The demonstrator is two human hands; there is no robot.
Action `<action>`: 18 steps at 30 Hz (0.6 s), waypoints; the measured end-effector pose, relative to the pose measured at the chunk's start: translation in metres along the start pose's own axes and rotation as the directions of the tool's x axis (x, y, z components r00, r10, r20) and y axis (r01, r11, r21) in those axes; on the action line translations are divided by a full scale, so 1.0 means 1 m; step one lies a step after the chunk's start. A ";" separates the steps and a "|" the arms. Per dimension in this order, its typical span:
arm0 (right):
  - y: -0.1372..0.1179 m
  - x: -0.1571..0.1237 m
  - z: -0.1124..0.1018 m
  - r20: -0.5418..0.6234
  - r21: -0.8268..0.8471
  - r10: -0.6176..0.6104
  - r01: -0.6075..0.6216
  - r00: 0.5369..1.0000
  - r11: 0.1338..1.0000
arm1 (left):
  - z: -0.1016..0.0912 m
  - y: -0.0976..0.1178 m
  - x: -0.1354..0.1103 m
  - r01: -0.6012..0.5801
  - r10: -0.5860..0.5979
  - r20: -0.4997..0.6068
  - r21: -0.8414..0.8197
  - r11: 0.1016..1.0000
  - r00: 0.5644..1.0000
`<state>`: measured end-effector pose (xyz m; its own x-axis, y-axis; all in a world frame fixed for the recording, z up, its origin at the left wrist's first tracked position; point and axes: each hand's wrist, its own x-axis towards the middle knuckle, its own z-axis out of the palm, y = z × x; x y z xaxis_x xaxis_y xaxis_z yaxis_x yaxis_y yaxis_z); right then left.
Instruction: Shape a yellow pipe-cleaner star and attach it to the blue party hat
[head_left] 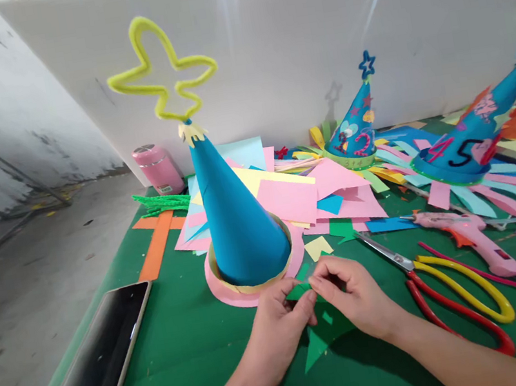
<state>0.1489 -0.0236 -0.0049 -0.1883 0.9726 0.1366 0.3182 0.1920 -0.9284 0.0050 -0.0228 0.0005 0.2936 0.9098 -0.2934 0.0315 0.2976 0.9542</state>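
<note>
My left hand (285, 319) pinches a small piece of green paper (297, 290) between thumb and fingers. The fingertips of my right hand (349, 292) are closed at the same piece's right end. Below them, a larger pointed green paper scrap (323, 342) lies on the table among small green bits. Just behind my hands stands a blue paper cone hat (238, 222) with a pink brim (222, 293) and a yellow pipe-cleaner star (160, 71) on its tip. To the right lie open scissors (398, 259) with red and yellow handles.
A phone (95, 375) rests at the left on the green-covered table (187, 361). Behind are pink paper sheets (288, 200), green pipe cleaners (162, 203) and a pink flask (159, 169). Decorated blue hats (352, 126) and a pink glue gun (471, 237) are at the right.
</note>
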 end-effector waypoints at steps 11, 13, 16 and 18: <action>0.000 0.000 -0.010 0.112 0.170 0.013 -0.032 0.994 0.985 | 0.002 -0.001 -0.001 0.059 -0.056 0.019 -0.375 0.925 0.998; -0.002 0.000 -0.011 0.119 0.130 -0.011 -0.005 0.993 0.992 | 0.001 0.000 -0.001 0.058 -0.058 0.013 -0.368 0.928 0.998; -0.003 0.002 -0.011 0.088 0.047 -0.052 0.048 0.995 0.998 | -0.001 -0.001 0.000 0.050 -0.052 0.004 -0.307 0.950 0.999; -0.003 0.002 -0.010 0.065 0.010 -0.078 0.077 0.995 0.997 | -0.001 -0.002 0.000 0.036 -0.040 -0.010 -0.255 0.966 0.999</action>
<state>0.1567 -0.0206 0.0015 -0.2727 0.9440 0.1857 0.2932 0.2654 -0.9185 0.0037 -0.0231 -0.0015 0.2825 0.9001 -0.3316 -0.2028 0.3939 0.8965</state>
